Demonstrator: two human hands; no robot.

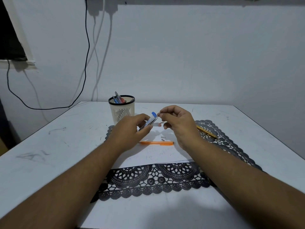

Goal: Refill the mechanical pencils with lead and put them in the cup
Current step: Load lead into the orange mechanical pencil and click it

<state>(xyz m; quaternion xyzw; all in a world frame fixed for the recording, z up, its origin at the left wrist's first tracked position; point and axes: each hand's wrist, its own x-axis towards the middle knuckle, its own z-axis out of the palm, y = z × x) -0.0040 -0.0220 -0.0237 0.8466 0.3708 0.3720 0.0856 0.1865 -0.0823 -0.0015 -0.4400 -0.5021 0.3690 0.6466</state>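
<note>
Seen from the head camera above a white counter (49,146): left hand (130,128) curled around a clear lead tube (151,120) with a blue cap, tilted up to the right over a sheet of paper (148,156). Right hand (178,124) raised just beside the tube's capped end, thumb and forefinger pinched together at the tip; too small to tell whether any lead was held there. Orange mechanical pencil (156,143) lying flat on the paper below both hands, with two tiny pale pieces (162,138) just beyond it. Another clear pencil part (156,124) resting behind the tube. Yellow pencil (207,132) angled on a black lace mat (156,179) to the right. White slotted cup (122,109) standing at far left of the mat, already holding blue and red mechanical pencils (118,99).
</note>
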